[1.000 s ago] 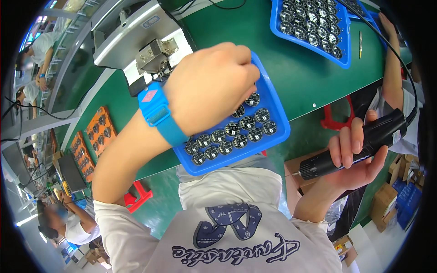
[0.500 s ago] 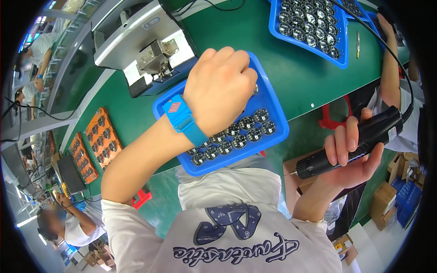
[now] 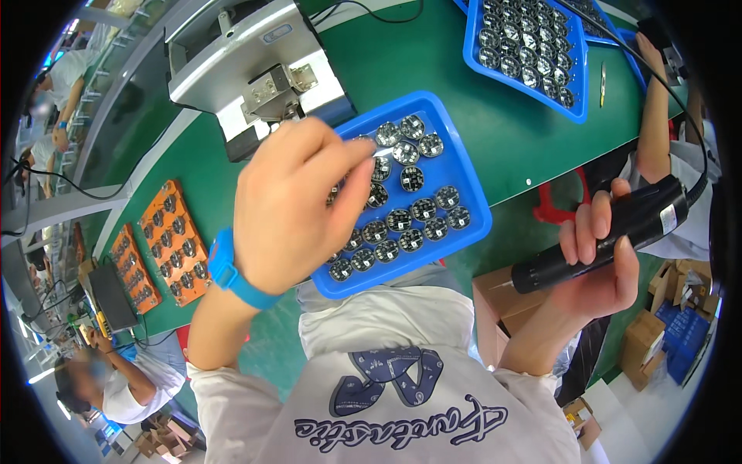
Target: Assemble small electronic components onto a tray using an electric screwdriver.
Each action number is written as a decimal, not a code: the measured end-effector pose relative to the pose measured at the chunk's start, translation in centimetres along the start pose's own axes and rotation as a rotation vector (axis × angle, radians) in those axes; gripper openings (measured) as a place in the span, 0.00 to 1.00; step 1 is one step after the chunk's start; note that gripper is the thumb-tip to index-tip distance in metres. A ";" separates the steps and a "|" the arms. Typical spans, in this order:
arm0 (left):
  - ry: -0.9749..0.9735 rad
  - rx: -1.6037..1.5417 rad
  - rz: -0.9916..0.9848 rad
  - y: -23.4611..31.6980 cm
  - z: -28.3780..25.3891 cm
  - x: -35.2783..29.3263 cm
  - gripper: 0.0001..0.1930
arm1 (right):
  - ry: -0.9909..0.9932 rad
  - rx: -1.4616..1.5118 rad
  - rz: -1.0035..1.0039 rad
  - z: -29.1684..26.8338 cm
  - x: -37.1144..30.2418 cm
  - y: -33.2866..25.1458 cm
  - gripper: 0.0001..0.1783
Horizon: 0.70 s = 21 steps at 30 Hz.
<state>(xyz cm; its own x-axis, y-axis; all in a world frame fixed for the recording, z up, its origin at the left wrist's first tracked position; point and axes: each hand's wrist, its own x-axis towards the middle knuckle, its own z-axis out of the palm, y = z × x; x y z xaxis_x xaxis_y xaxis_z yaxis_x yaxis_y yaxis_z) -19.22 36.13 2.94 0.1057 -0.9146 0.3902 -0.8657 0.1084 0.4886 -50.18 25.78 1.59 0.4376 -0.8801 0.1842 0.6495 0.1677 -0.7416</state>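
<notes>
My left hand (image 3: 290, 205), with a blue strap on its wrist, hovers over the left part of a blue tray (image 3: 473, 182). Its thumb and fingers are pinched together; whether something small sits in the pinch I cannot make out. Small round circuit boards (image 3: 412, 179) lie in the tray in loose rows, some hidden behind that hand. Off to the right, away from the tray, my right hand (image 3: 599, 267) is wrapped around a black corded electric screwdriver (image 3: 653, 216), whose thin bit points left.
A silver machine (image 3: 255, 58) stands beyond the tray. Orange fixtures (image 3: 179, 243) with round parts lie at left. Another blue tray (image 3: 581, 85) of round parts and a tweezers-like tool (image 3: 603, 83) are at far right. The screwdriver's cord (image 3: 671, 89) runs overhead. Co-workers sit on both sides.
My left hand has come left and nearer from over the tray's middle, uncovering the boards at its far end. My right hand keeps hold of the screwdriver and has barely shifted.
</notes>
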 end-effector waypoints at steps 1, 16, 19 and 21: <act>-0.017 0.018 0.033 0.0 -0.1 -0.8 0.09 | -0.007 -0.005 0.001 0.4 0.4 0.0 0.36; 0.340 -0.308 -0.220 1.8 0.7 -10.7 0.11 | -0.713 -0.327 -0.288 12.0 11.9 2.6 0.27; 0.551 -0.444 -0.493 0.6 2.2 -13.3 0.07 | -0.907 -0.608 -0.338 15.5 14.0 4.9 0.19; 0.582 -0.450 -0.523 -0.1 2.7 -14.5 0.07 | -0.822 -0.592 -0.445 18.1 14.1 7.5 0.16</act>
<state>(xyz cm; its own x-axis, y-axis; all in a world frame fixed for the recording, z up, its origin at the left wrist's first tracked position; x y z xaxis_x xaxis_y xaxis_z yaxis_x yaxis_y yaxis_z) -22.00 48.29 -4.87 0.7692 -0.5611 0.3058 -0.3769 -0.0119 0.9262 -27.87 22.64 10.35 0.6612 -0.2093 0.7205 0.5471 -0.5226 -0.6539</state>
